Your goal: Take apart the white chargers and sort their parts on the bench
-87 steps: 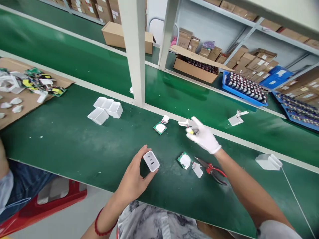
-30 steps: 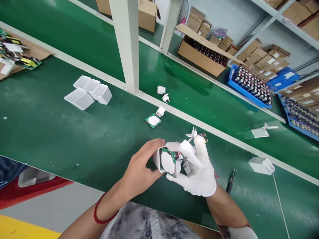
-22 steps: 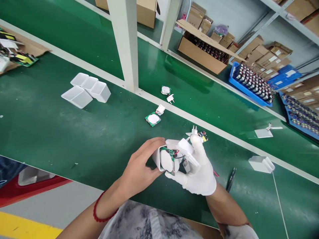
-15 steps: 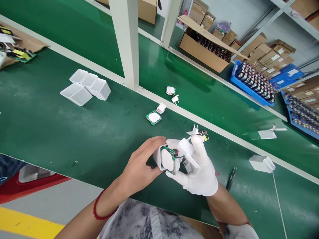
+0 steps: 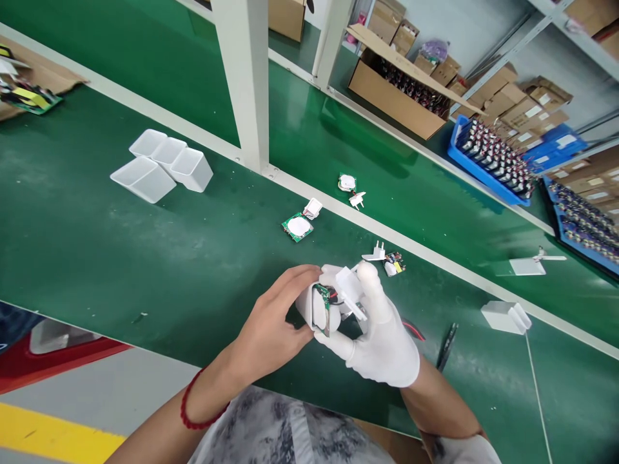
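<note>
Head view: left fingers (image 5: pixel 298 277) clamped the plastic casing (image 5: pixel 304 305), right fingers (image 5: pixel 371 289) the circuit board (image 5: pixel 323 298), which looked fragile, best edge-held.

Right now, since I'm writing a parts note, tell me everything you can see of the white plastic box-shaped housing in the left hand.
The white plastic box-shaped housing looks like a smooth, thin-walled shell with rounded corners. The bare left hand grips it over the green tabletop, hiding its far end. Its open end faces the white-gloved right hand, and a green circuit board with a white pad sits at that opening, seemingly partly inside. Whether the glove touches the housing is unclear.
</note>
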`<state>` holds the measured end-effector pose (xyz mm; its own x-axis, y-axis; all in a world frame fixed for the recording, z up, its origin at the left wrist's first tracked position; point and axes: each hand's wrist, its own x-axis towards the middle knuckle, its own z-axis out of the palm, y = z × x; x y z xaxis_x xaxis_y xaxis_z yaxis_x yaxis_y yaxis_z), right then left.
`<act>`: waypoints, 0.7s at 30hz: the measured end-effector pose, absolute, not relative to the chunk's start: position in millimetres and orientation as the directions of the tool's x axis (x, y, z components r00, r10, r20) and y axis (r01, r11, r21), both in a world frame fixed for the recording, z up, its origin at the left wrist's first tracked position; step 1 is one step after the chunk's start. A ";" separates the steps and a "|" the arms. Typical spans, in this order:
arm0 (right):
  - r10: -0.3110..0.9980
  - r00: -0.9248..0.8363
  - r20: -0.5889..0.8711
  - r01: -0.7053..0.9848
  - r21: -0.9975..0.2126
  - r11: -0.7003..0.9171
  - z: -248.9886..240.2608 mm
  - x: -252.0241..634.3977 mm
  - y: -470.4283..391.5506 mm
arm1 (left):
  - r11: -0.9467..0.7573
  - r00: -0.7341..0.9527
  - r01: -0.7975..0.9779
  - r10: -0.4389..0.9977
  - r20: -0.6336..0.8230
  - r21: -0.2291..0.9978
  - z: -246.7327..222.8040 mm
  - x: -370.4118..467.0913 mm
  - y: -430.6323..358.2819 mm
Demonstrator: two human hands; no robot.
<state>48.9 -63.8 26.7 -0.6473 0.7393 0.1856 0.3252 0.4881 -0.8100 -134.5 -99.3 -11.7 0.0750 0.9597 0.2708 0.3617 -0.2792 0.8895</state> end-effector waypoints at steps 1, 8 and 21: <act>0.734 -0.663 0.148 0.331 -0.821 0.465 25.2 50.2 -63.5 | -0.263 0.063 0.354 0.964 0.257 0.898 -12.9 -134.1 -98.8; 0.835 -0.543 -0.094 0.105 -0.994 -0.044 6.7 40.9 -62.6 | -0.196 -0.134 0.282 0.961 0.241 0.939 -22.6 -123.9 -99.2; 0.716 -0.657 -0.236 -0.030 -0.941 -0.338 -18.9 35.0 -62.3 | 0.112 0.133 0.029 0.984 -0.115 0.993 -13.8 -141.4 -96.6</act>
<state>35.0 -62.3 -18.9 -0.6571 0.7158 -0.2362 -0.0296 -0.3376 -0.9408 -141.4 -96.6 -13.8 0.1333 0.9844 -0.1150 0.0292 0.1121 0.9933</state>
